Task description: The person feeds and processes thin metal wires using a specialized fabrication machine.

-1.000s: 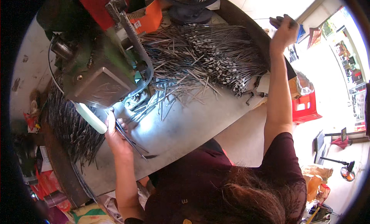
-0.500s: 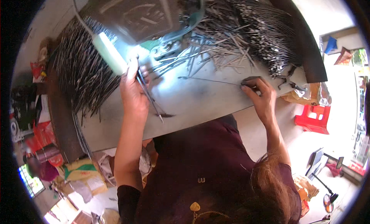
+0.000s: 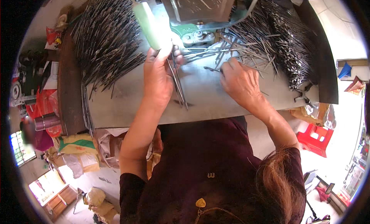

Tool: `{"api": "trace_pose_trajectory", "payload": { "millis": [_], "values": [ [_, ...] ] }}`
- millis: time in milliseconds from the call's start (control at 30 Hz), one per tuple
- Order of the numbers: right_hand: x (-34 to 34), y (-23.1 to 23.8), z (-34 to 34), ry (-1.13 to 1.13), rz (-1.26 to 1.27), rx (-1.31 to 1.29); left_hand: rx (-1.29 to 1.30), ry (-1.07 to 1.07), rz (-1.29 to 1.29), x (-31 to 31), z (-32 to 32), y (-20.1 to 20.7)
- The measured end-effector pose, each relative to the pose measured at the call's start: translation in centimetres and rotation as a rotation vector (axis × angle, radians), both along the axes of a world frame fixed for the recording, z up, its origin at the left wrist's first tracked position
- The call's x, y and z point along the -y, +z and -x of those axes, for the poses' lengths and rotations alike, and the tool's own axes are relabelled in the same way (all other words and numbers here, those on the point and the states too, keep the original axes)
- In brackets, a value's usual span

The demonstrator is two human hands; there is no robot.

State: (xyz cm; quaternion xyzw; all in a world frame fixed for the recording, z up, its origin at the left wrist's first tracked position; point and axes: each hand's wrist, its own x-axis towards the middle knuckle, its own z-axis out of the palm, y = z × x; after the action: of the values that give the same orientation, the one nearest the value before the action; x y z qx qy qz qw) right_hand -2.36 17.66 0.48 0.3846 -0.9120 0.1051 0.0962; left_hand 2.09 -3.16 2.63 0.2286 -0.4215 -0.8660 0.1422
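- Left hand (image 3: 158, 75) closed round a few thin metal rods (image 3: 178, 87), held against the palm, thumb side toward the machine (image 3: 198, 16).
- Rods in that hand run from the fingers near the machine's foot down toward the table's near edge, tips reaching past the wrist onto the sheet-metal table (image 3: 127, 104).
- Right hand (image 3: 241, 81) palm down on the table, fingers curled, pinching one short rod (image 3: 212, 69) that points left toward the left hand.
- Short rod lies between the two hands, just beside the left thumb and below the machine's green base (image 3: 194, 33).
- Hands near each other but apart; no contact between them.
- Pale green lever grip (image 3: 150, 25) directly above the left hand; knuckles appear to touch its lower end, contact not certain at this angle.
- Large fan of dark rods (image 3: 106, 43) on the table's left, well apart from the right hand, close to the left forearm's outer side.
- Second heap of rods (image 3: 285, 43) on the table's right, above and right of the right hand; loose strays from it reach up to the right fingers.
- Small metal clamp-like part (image 3: 304, 96) at the table's right edge, apart from both hands.
- Red plastic stool (image 3: 317, 137) on the floor, right of the right forearm.
- Sacks and bags (image 3: 77, 151) on the floor, lower left.
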Motion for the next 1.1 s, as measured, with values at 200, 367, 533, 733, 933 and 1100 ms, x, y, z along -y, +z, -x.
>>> {"api": "trace_pose_trajectory", "payload": {
  "millis": [200, 367, 533, 733, 933, 1100],
  "values": [
    [1.8, 3.0, 1.3, -0.065, 0.435, 0.538, -0.017, -0.094, 0.071, 0.1, 1.7, -2.5],
    [4.9, 1.9, 2.8, -0.164, 0.659, 0.942, -0.021, -0.116, 0.133, -1.1, 3.4, -2.7],
    [5.9, 0.8, 3.6, -0.167, 0.972, 1.116, -0.101, -0.142, 0.193, -1.5, 4.0, -2.8],
    [6.1, 1.0, 4.2, -0.213, 0.988, 1.129, -0.092, -0.141, 0.215, -1.5, 4.2, -2.6],
    [6.5, 1.4, 4.0, -0.179, 1.018, 1.108, -0.066, -0.175, 0.180, -1.5, 4.2, -2.2],
    [6.5, 1.3, 4.1, -0.201, 1.044, 1.139, -0.074, -0.218, 0.200, -1.1, 4.3, -2.3]
  ]
}}
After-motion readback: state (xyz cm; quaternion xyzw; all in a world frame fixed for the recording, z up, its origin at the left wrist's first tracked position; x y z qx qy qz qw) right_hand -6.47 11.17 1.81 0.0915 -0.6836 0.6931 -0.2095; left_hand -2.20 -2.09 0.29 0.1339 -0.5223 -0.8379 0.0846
